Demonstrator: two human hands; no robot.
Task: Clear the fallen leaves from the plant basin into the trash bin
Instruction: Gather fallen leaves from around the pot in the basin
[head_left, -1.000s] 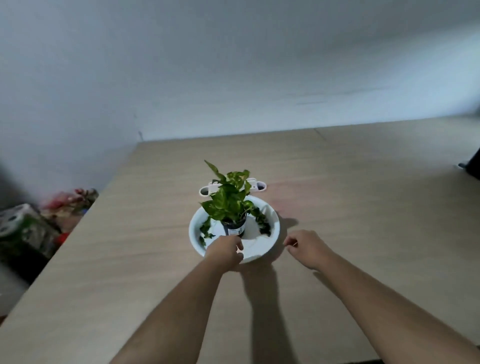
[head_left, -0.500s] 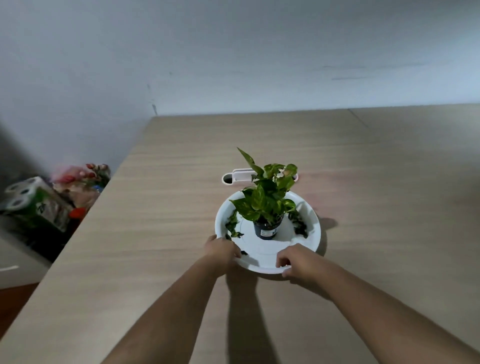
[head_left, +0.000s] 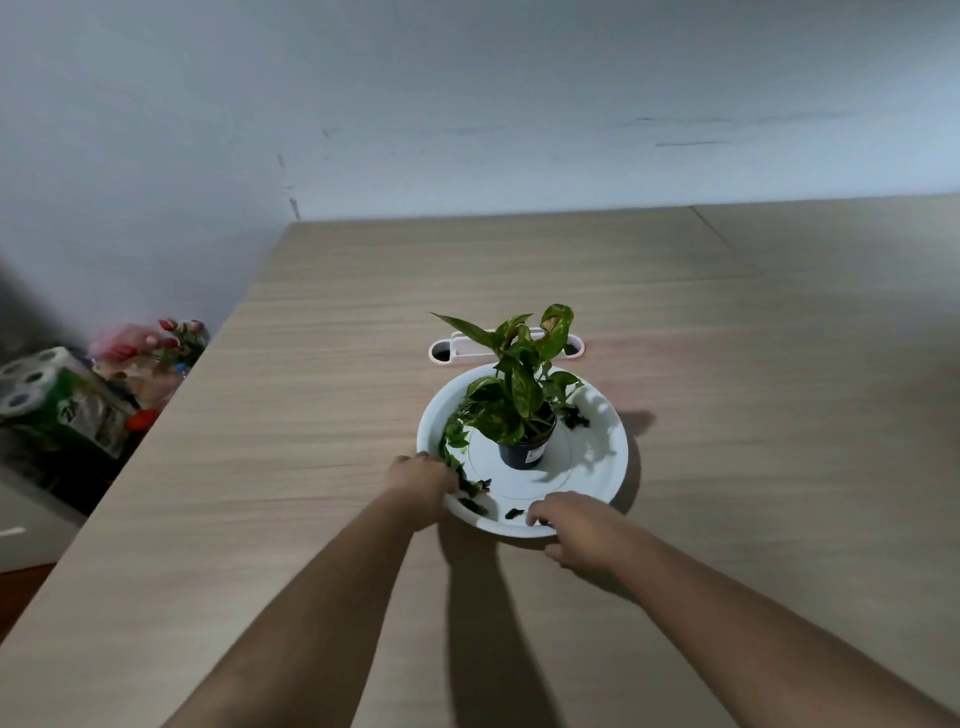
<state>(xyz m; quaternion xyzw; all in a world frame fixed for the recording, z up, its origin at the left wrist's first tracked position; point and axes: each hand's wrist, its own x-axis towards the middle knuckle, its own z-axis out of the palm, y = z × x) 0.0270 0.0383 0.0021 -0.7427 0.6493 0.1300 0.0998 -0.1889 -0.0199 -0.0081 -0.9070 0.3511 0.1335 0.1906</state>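
Fallen leaves (head_left: 470, 488) lie in the white plant basin (head_left: 608, 452) at frame centre: a dark clump at the lower-left inner rim, one scrap (head_left: 513, 514) near the bottom edge, another clump (head_left: 575, 418) right of the pot. Judged light, limp, maybe crumbly; best pinched from above or swept together with the fingers, easy to drop or scatter. Potted plant (head_left: 522, 410) stands upright mid-basin; its small dark pot looks light and tippable, and the trailing live leaves at left mix with the fallen ones, hard to separate by eye.

Left hand (head_left: 423, 480) is at the basin's lower-left rim, touching the leaf clump; fingers curled, whether it actually holds leaves I cannot tell. Right hand (head_left: 574, 527) curls over the bottom rim, apparently gripping it; fingertips hidden.

Basin sits on the wooden tabletop (head_left: 311, 415). White cable grommet (head_left: 467, 351) just behind it. No trash bin in view. Toilet paper pack (head_left: 57, 400) and blurred clutter at left edge, below the tabletop.
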